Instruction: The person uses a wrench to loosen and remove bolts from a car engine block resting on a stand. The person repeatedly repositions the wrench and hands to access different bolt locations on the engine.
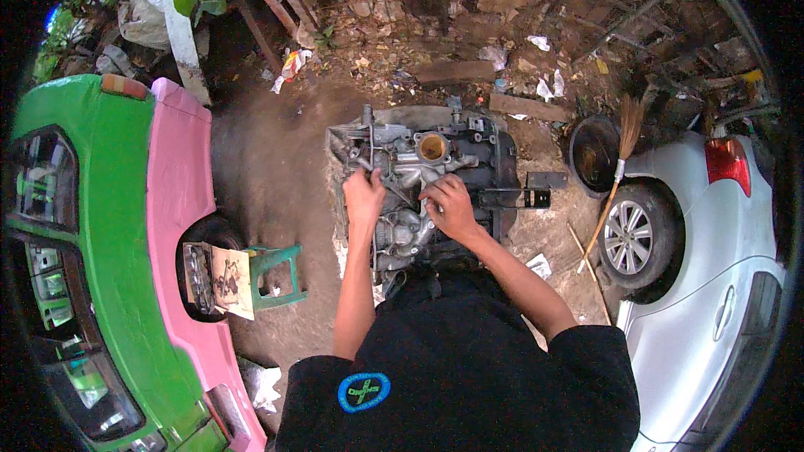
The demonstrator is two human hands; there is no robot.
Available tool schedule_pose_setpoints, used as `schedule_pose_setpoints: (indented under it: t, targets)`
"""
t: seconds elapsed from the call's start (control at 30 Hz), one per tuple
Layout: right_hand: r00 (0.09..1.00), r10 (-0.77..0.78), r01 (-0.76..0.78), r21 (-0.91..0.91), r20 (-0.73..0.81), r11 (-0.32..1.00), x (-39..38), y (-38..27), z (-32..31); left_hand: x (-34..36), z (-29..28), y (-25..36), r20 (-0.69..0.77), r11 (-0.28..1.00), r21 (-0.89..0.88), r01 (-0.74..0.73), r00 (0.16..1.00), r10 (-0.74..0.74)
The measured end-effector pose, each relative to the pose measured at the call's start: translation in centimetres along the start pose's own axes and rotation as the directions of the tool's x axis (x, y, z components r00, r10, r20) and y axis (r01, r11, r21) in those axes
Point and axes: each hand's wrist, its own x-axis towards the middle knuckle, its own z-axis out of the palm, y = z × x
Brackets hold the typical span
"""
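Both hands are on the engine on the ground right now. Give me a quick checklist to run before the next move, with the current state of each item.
1. Left hand has a firm hold: it grips a thin dark metal tool or rod at the grey metal engine block. Ok.
2. Right hand placement: resting on the engine's middle, fingers curled; what it holds, cannot tell.
3. Round brass-coloured opening on top free of hands and tools: ok.
4. Engine steady on the dirt ground: cannot tell, its underside is hidden.
5. Room at the sides: green plastic stool on the left and straw broom on the right stand apart from the engine. Ok.
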Motion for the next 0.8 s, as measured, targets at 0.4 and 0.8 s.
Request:
schedule_pose_setpoints:
  t: [0.4, 0.8]
  targets:
    - [1.0, 0.018, -0.019, 0.018, 0.019, 1.0, -0.1, 0.2, 0.1, 0.7, 2.0, 0.8, -0.2, 0.967, -0.248, 0.049, 0.975, -0.101]
    - [1.0, 0.017, -0.016, 0.016, -0.019, 1.0, 0.1, -0.1, 0.0, -6.9, -0.1, 1.5, -0.254, 0.943, -0.322, -0.088, 0.967, 0.004]
